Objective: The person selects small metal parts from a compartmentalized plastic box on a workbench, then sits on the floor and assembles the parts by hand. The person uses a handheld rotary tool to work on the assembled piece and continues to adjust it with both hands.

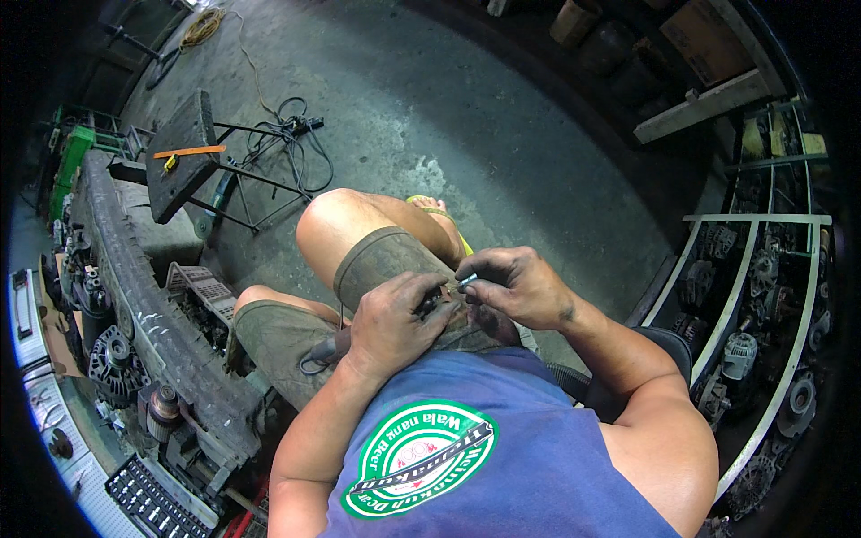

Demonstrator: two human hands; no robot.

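Note:
My right hand (525, 289) is closed in a pinch over my lap, with a small silvery metal cylinder (467, 281) between thumb and fingertips. Just left of it, my left hand (399, 316) is curled around a dark piece (430, 301) whose kind I cannot make out. A greyish-brown rounded shape (334, 346) with a dark loop at its end shows beside the left wrist; whether it joins what the left hand holds is hidden. The fingers of both hands are blackened. Beneath them lie my legs in olive shorts (386, 269).
A small stool (186, 157) bearing an orange strip stands ahead on the left, near tangled black cable (291, 134). A large worn tyre-like rim (152, 314) and a socket set (160, 498) are on the left. At right, a metal-framed rack (753, 269) holds several alternators.

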